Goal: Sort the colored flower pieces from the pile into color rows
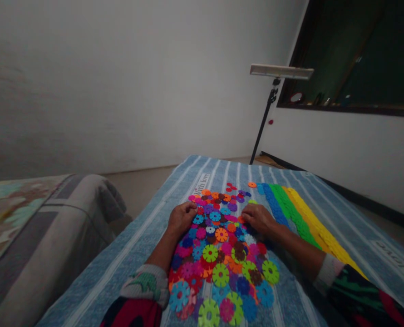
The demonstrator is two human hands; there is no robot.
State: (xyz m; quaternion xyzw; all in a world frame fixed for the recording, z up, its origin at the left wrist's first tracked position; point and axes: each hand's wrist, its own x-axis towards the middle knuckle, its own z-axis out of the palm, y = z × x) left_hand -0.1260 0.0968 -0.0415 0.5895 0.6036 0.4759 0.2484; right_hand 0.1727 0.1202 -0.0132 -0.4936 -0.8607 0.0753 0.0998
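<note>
Between my hands a heap of mixed-colour plastic snowflake discs [221, 235] with notched rims is spread over the striped blue cloth [147, 227]. My left hand [182, 218] rests at the heap's left edge, its fingers curled together; whatever is in them is hidden. Across from it, my right hand [258, 219] is closed at the right edge, fingertips on an orange snowflake disc [240, 219]. Right of the heap lie sorted discs in long rows: a blue row [275, 206], a green row [292, 215] and a yellow row [319, 227].
A few red discs [229, 186] and an orange disc [252, 185] lie beyond the heap. A lamp on a black stand [265, 120] rises behind the table. To the left is a cloth-covered piece of furniture [76, 227]. A dark window [358, 54] is at upper right.
</note>
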